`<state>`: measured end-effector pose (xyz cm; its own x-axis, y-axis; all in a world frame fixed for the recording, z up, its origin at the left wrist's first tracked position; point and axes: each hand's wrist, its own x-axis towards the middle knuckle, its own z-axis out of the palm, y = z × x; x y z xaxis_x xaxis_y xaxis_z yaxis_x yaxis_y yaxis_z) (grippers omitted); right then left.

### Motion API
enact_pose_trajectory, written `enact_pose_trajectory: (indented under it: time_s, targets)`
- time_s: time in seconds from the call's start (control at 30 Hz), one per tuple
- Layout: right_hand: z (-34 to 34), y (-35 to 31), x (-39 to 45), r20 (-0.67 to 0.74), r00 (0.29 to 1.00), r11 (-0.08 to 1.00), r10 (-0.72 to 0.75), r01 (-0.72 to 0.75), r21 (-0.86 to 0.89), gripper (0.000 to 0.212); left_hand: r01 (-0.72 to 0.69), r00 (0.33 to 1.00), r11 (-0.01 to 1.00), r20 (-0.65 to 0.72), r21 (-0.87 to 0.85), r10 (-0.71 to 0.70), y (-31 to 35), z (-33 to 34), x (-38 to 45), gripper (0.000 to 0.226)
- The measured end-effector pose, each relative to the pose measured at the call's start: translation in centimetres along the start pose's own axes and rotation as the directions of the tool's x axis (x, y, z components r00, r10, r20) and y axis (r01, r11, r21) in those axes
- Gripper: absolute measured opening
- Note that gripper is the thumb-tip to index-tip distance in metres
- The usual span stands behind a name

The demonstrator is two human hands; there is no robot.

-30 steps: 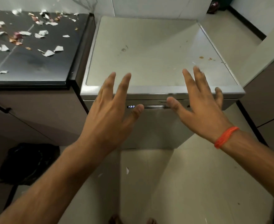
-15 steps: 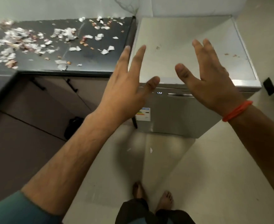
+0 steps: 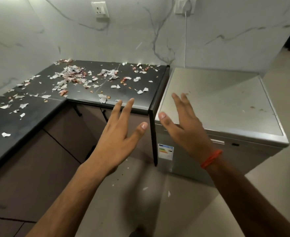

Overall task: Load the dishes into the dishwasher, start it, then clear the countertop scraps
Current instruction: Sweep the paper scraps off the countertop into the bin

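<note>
Two flat bare hands (image 3: 118,134) (image 3: 183,127), torn papery scraps (image 3: 76,77), glossy black countertop (image 3: 29,120)

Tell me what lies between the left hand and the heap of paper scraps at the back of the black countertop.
In the head view, more scattered scraps on bare black countertop separate the left hand from the heap.

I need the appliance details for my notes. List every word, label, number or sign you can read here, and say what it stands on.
No text here can be read.
Energy-rating sticker on the dishwasher front: coloured bars and print, too small and blurred to read.
Dark display on the dishwasher's control strip: no digits legible.
Wall socket and scraps on the countertop: no legible markings.
</note>
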<state>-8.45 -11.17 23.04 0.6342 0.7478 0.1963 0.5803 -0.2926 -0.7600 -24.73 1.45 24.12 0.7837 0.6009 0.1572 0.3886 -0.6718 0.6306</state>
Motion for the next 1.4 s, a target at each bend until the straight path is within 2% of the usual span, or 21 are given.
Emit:
enact_pose_trajectory:
  time_s: [0.23,0.37,0.57,0.73,1.07,1.17,1.4]
  targets:
    - [4.5,-2.6,3.2,0.093,0.995,0.999,-0.047,0.049,-0.02,0.074,0.035,0.998,0.994,-0.056,-0.101,-0.041,-5.0,-3.4,3.0,0.081]
    - [8.3,-4.5,6.6,0.119,0.993,1.0,-0.02,0.021,-0.004,0.084,0.055,0.996,0.99,-0.068,-0.128,-0.064,-9.7,-5.1,5.9,0.081]
    - [14.0,-5.6,12.6,0.176,0.984,0.999,0.026,-0.018,-0.049,0.084,0.063,0.996,0.971,-0.046,-0.23,-0.076,-17.2,-6.4,10.4,0.085]
    - [17.9,-5.6,16.2,0.207,0.975,0.993,0.083,-0.064,-0.097,0.084,0.115,0.993,0.967,0.018,-0.226,-0.114,-21.5,-7.4,11.8,0.083]
    - [22.1,-2.3,21.8,0.3,0.93,0.975,0.211,-0.178,-0.133,0.075,0.245,0.966,0.937,0.145,-0.251,-0.214,-25.9,-5.5,16.8,0.082]
    - [23.1,-0.2,24.4,0.33,0.912,0.968,0.243,-0.207,-0.139,0.075,0.273,0.956,0.939,0.164,-0.209,-0.241,-27.1,-4.3,19.0,0.083]
    - [24.6,6.4,30.7,0.358,0.879,0.949,0.314,-0.276,-0.154,0.084,0.435,0.893,0.899,0.157,-0.055,-0.423,-30.4,-1.4,23.7,0.084]
